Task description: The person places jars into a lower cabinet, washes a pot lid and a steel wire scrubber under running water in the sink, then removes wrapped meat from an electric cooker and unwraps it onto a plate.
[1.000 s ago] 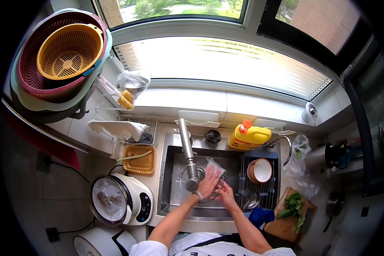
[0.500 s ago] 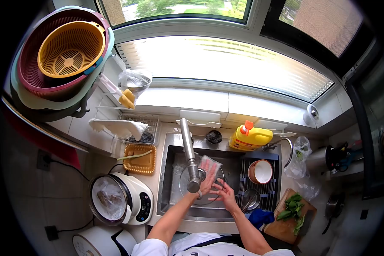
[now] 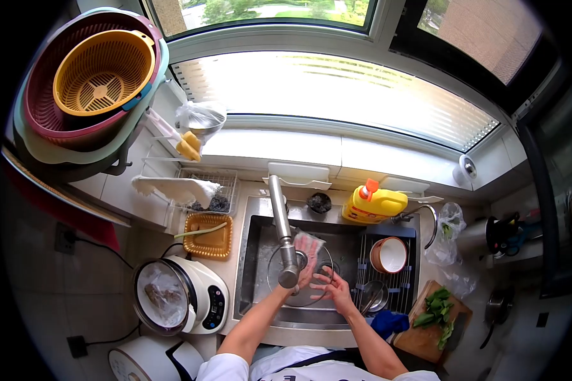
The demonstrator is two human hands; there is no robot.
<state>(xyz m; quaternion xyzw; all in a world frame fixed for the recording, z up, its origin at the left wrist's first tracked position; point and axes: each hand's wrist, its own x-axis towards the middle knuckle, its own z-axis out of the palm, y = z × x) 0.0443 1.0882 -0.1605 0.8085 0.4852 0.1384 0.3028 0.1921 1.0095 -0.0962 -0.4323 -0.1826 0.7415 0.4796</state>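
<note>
A clear round glass lid is in the sink, partly behind the faucet. My right hand holds its right edge, with the fingers spread against the glass. My left hand presses a thin whitish cloth against the lid's upper part; its fingers are stretched out along the cloth. The faucet hangs over the lid's left half, and no stream of water shows from it.
Right of the lid, a drying rack carries a brown-and-white bowl and a small strainer or ladle. A yellow detergent bottle stands behind. Leafy greens lie on a cutting board. A white appliance stands left.
My left hand and the cloth have shifted slightly left and down over the lid. My right hand stays almost where it was at the lid's edge.
</note>
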